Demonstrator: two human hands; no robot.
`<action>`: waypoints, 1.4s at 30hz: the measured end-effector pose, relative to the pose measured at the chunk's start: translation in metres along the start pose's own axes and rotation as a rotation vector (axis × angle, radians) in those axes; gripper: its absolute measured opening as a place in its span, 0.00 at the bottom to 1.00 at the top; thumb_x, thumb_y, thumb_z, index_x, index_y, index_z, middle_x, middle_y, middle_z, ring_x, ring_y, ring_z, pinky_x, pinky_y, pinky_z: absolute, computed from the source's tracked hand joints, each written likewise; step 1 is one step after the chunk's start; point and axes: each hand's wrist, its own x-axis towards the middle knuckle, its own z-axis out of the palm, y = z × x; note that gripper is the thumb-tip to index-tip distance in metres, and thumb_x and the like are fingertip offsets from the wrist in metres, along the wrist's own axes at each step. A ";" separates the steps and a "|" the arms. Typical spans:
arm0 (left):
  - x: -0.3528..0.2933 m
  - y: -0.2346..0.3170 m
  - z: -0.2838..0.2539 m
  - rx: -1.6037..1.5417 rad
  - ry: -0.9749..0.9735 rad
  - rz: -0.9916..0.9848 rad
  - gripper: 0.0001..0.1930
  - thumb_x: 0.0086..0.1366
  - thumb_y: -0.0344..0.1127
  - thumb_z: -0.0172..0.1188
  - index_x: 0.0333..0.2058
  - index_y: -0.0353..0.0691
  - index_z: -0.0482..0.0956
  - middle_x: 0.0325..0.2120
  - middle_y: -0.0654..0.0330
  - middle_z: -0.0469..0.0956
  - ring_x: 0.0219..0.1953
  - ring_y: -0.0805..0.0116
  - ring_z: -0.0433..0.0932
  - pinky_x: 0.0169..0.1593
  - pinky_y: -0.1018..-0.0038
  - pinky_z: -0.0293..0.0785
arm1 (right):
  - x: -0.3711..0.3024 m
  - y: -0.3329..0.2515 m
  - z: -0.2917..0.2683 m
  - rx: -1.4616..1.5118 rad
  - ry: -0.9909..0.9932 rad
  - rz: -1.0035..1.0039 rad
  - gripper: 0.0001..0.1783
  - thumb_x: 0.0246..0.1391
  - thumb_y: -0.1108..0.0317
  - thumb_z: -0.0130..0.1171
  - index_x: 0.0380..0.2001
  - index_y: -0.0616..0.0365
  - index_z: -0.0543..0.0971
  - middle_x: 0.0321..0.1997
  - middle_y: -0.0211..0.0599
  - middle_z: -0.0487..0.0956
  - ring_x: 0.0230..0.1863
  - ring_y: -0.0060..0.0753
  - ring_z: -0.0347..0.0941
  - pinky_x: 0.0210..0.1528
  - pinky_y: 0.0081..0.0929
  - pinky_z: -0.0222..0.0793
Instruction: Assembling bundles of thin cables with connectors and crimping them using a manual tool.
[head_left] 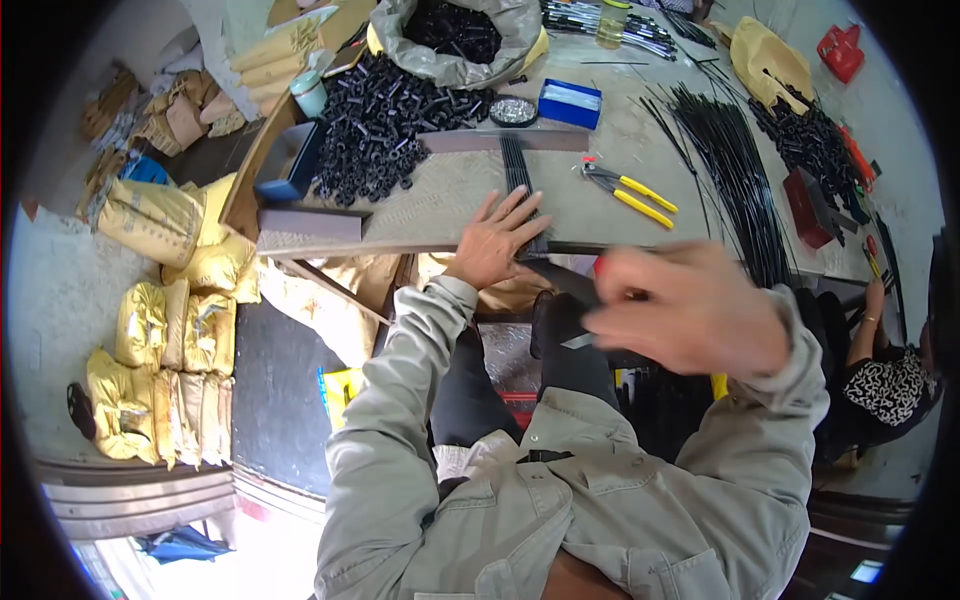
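My left hand [492, 243] lies with its fingers spread on a row of thin black rods [514, 160] at the table's front edge. The rods run away from me, their far ends by a grey strip [460, 142] lying across the table. To the right, my right hand [690, 305] is raised in front of the edge and smeared by motion. Its fingers are curled, and a bit of red shows beside them; what it holds is not clear. Yellow-handled pincers [630, 193] lie on the table beyond it.
Black tubular parts [370, 130] are heaped at the left, near a lined sack [530, 30]. A blue box [570, 104] and a round dish [513, 110] stand behind the rods. Long black rods [725, 150] lie at the right. Another person [885, 385] sits at far right.
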 end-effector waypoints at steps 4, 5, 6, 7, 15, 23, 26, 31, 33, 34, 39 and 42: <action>-0.004 0.053 -0.031 -0.310 0.119 -0.124 0.27 0.38 0.55 0.65 0.36 0.47 0.75 0.38 0.59 0.74 0.44 0.61 0.72 0.49 0.64 0.64 | -0.131 -0.071 -0.073 0.243 0.370 0.332 0.14 0.37 0.55 0.67 0.30 0.44 0.80 0.29 0.31 0.70 0.32 0.33 0.65 0.40 0.48 0.56; -0.006 0.062 -0.044 -0.308 0.128 -0.131 0.27 0.38 0.55 0.65 0.36 0.47 0.75 0.38 0.59 0.74 0.44 0.61 0.72 0.49 0.64 0.64 | -0.168 -0.076 -0.081 0.241 0.361 0.325 0.14 0.37 0.55 0.67 0.30 0.44 0.80 0.29 0.31 0.70 0.32 0.33 0.65 0.40 0.48 0.56; -0.011 0.069 -0.060 -0.340 0.085 -0.151 0.23 0.38 0.52 0.65 0.33 0.46 0.75 0.34 0.60 0.74 0.40 0.61 0.73 0.44 0.66 0.65 | -0.202 -0.076 -0.089 0.270 0.463 -0.055 0.15 0.41 0.49 0.61 0.33 0.40 0.80 0.33 0.29 0.71 0.36 0.33 0.64 0.45 0.47 0.54; -0.008 0.077 -0.073 -0.378 0.040 -0.152 0.20 0.38 0.49 0.65 0.29 0.46 0.75 0.30 0.60 0.74 0.35 0.60 0.74 0.39 0.67 0.67 | -0.222 -0.079 -0.095 0.279 0.560 -0.428 0.17 0.45 0.44 0.55 0.36 0.35 0.80 0.37 0.28 0.73 0.41 0.32 0.63 0.49 0.47 0.51; -0.005 -0.026 -0.130 0.176 -0.322 0.129 0.23 0.38 0.59 0.60 0.16 0.43 0.73 0.20 0.61 0.70 0.27 0.61 0.73 0.26 0.68 0.67 | -0.160 -0.004 0.137 1.018 -0.003 0.842 0.30 0.41 0.77 0.61 0.51 0.56 0.65 0.49 0.33 0.65 0.39 0.34 0.70 0.41 0.28 0.67; -0.016 0.057 -0.039 0.162 -0.580 0.711 0.16 0.37 0.55 0.61 0.13 0.50 0.75 0.14 0.67 0.73 0.23 0.66 0.76 0.24 0.72 0.66 | -0.127 -0.001 0.417 1.121 -0.523 0.232 0.15 0.50 0.66 0.54 0.42 0.59 0.72 0.37 0.37 0.76 0.39 0.28 0.69 0.43 0.26 0.64; -0.027 0.080 -0.032 0.067 -0.905 0.577 0.14 0.36 0.53 0.61 0.14 0.50 0.76 0.15 0.67 0.73 0.23 0.67 0.76 0.27 0.72 0.66 | -0.101 -0.012 0.364 1.596 -0.445 0.619 0.13 0.51 0.69 0.54 0.41 0.58 0.72 0.35 0.28 0.74 0.39 0.17 0.67 0.44 0.21 0.63; -0.025 0.085 -0.034 0.107 -0.965 0.555 0.12 0.38 0.50 0.61 0.19 0.51 0.78 0.18 0.68 0.74 0.25 0.69 0.75 0.28 0.71 0.66 | -0.062 -0.018 0.294 1.551 0.224 0.557 0.10 0.52 0.67 0.56 0.34 0.62 0.74 0.28 0.28 0.75 0.33 0.19 0.70 0.36 0.22 0.67; -0.030 0.089 -0.036 -0.038 -0.630 0.657 0.13 0.39 0.47 0.61 0.23 0.48 0.77 0.20 0.67 0.74 0.26 0.70 0.75 0.29 0.70 0.67 | -0.059 -0.010 0.289 1.360 0.166 0.538 0.08 0.54 0.70 0.51 0.33 0.65 0.74 0.28 0.32 0.76 0.32 0.18 0.69 0.39 0.20 0.65; -0.032 0.090 -0.038 -0.103 -0.458 0.703 0.14 0.39 0.46 0.60 0.25 0.47 0.77 0.21 0.67 0.74 0.27 0.70 0.74 0.29 0.70 0.67 | -0.068 -0.005 0.295 1.353 0.173 0.535 0.08 0.54 0.70 0.51 0.33 0.65 0.74 0.28 0.32 0.76 0.32 0.18 0.69 0.39 0.20 0.65; -0.097 0.114 -0.077 -0.222 0.198 -0.106 0.13 0.56 0.43 0.56 0.29 0.39 0.74 0.22 0.63 0.71 0.24 0.70 0.71 0.29 0.71 0.67 | -0.072 -0.017 0.269 1.286 0.149 0.558 0.11 0.50 0.74 0.52 0.38 0.64 0.74 0.31 0.41 0.78 0.32 0.23 0.73 0.37 0.23 0.66; -0.095 0.140 -0.073 -0.924 0.177 -0.777 0.16 0.61 0.46 0.51 0.30 0.37 0.74 0.22 0.63 0.71 0.22 0.70 0.70 0.29 0.72 0.67 | -0.062 -0.036 0.272 1.126 0.149 0.448 0.15 0.48 0.76 0.51 0.43 0.63 0.72 0.33 0.43 0.77 0.32 0.26 0.74 0.36 0.24 0.67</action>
